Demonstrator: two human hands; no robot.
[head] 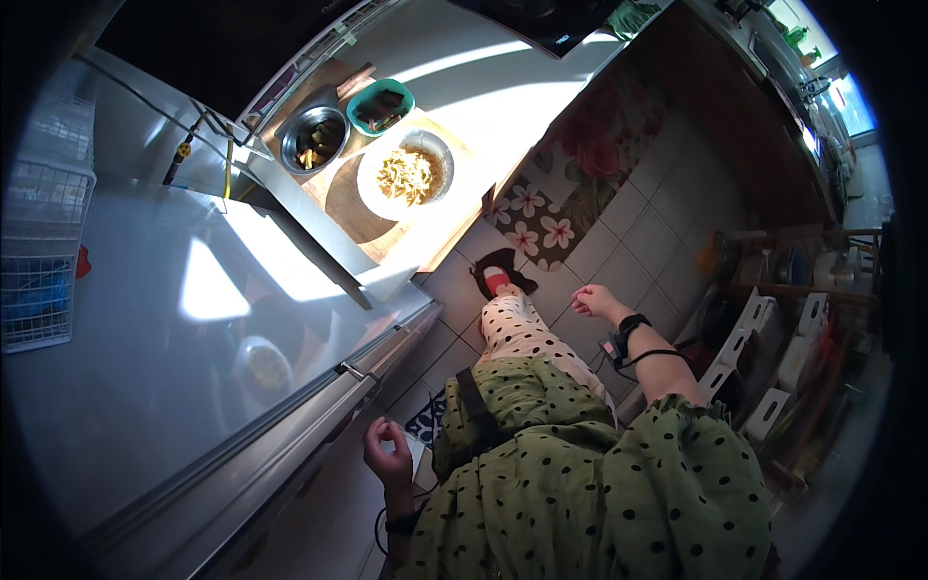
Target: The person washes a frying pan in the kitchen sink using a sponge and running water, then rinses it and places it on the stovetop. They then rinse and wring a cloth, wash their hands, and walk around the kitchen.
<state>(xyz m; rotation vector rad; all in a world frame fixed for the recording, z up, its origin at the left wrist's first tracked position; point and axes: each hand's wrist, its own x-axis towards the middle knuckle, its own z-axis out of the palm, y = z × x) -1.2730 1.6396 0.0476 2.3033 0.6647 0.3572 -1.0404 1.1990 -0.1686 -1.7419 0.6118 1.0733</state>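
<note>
My left hand [388,451] hangs low beside the white cabinet front, its fingers curled loosely; nothing shows in it. Out over the floor tiles on the right is my right hand [593,300], with bent fingers and nothing visible in it. A band with a small device and a cable sits on the right wrist. On the counter ahead, a wooden board [377,248] bears a white bowl [368,190] of pale shredded food, a metal bowl [285,144] of cut pieces and a teal plastic container [407,94] with dark pieces.
A black cooktop [551,29] lies at the counter's far end. Floral mats [558,230] cover part of the tiled floor [573,333]. White storage bins [765,413] and a wooden rack [783,293] stand at right. Wire baskets [36,304] are at far left, beside a glossy white surface [145,406].
</note>
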